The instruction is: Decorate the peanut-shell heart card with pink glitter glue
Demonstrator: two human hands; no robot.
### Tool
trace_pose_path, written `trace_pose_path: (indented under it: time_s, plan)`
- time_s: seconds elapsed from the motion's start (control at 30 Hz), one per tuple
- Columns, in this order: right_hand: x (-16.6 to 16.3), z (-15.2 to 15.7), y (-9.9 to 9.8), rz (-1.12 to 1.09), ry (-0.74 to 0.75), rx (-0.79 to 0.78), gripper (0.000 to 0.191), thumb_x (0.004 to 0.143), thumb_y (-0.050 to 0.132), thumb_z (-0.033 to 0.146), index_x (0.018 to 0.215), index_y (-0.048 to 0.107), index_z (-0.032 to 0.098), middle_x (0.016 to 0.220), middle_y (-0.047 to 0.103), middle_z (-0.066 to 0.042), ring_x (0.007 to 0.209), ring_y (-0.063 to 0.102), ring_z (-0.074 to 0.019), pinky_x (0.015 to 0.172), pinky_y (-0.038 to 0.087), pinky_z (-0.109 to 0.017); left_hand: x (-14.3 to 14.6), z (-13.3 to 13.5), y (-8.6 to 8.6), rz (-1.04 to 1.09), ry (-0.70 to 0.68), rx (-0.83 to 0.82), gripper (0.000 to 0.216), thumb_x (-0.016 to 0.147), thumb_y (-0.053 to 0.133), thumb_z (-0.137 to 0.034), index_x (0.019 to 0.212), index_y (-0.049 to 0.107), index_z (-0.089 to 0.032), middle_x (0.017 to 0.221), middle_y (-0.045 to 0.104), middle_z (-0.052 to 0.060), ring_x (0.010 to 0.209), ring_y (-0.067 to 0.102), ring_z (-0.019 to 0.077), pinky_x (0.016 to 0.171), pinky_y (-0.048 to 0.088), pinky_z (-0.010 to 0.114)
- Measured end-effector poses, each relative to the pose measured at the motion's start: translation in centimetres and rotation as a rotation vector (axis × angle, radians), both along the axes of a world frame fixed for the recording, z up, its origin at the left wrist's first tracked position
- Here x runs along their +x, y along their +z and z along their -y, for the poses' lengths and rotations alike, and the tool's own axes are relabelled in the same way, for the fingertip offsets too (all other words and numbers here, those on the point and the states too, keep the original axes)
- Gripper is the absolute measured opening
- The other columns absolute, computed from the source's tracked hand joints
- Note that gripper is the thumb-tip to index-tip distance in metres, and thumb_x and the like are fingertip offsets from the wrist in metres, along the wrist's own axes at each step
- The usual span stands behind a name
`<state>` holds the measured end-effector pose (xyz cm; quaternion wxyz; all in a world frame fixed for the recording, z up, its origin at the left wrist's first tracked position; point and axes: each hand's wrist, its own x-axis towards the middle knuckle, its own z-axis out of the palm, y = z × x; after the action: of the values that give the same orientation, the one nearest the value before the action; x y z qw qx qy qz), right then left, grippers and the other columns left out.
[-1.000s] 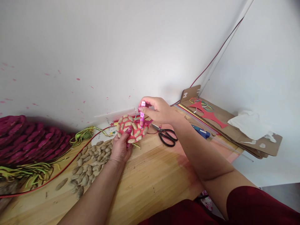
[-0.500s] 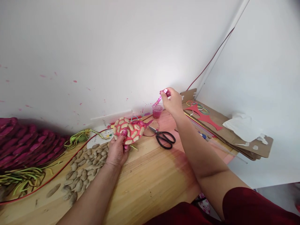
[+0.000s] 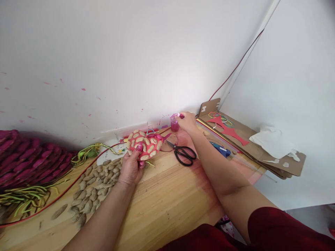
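My left hand (image 3: 132,166) is closed on the edge of a red craft piece covered with peanuts (image 3: 146,145), its thumb on top. Most of these shells are tan; those at the far right end are glossy magenta. My right hand (image 3: 186,121), fingers pinched, holds a slim pink-stained brush (image 3: 178,115) at the rim of a small clear cup (image 3: 175,124) of magenta liquid. The brush's lower end is hard to make out. Black-handled scissors (image 3: 184,154) lie between my forearms. Both hands have pink-stained fingertips.
Loose peanuts (image 3: 91,190) lie beside my left forearm. Stacked magenta pieces (image 3: 28,158) and green-yellow cords (image 3: 28,198) sit at the left. A red cable (image 3: 70,188) crosses the table. Cardboard (image 3: 251,146), red cutouts (image 3: 230,133) and a blue tool (image 3: 221,149) lie right.
My right hand has moved down and slightly left, bringing the brush from above the cup to its rim. My left hand and the peanut-covered piece stay almost still.
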<state>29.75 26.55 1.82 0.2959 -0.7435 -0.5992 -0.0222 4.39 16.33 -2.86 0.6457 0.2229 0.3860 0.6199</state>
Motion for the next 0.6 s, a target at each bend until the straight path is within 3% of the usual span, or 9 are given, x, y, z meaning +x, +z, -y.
trace_pose_path:
  time_s: [0.27,0.6]
  plan:
    - [-0.12,0.03,-0.12,-0.005,-0.005,0.030,0.036,0.098,0.059,0.045,0.106,0.082,0.018,0.109,0.079,-0.013,0.103,0.063,-0.0265,0.091,0.040,-0.035,-0.02,0.05,0.13,-0.012,-0.005,-0.011,0.055,0.055,0.099,-0.031,0.077,0.050,-0.021,0.053,0.048,-0.013,0.036,0.032,0.0024,0.032,0.020,0.014]
    - [-0.15,0.24,-0.06,-0.047,0.005,0.044,0.033,0.097,0.060,0.044,0.096,0.081,0.019,0.099,0.079,-0.010,0.091,0.061,-0.0232,0.083,0.038,-0.033,0.02,0.08,0.15,-0.010,0.010,-0.009,0.059,0.049,0.101,-0.034,0.076,0.050,-0.021,0.050,0.048,-0.013,0.036,0.032,0.0028,0.032,0.021,0.014]
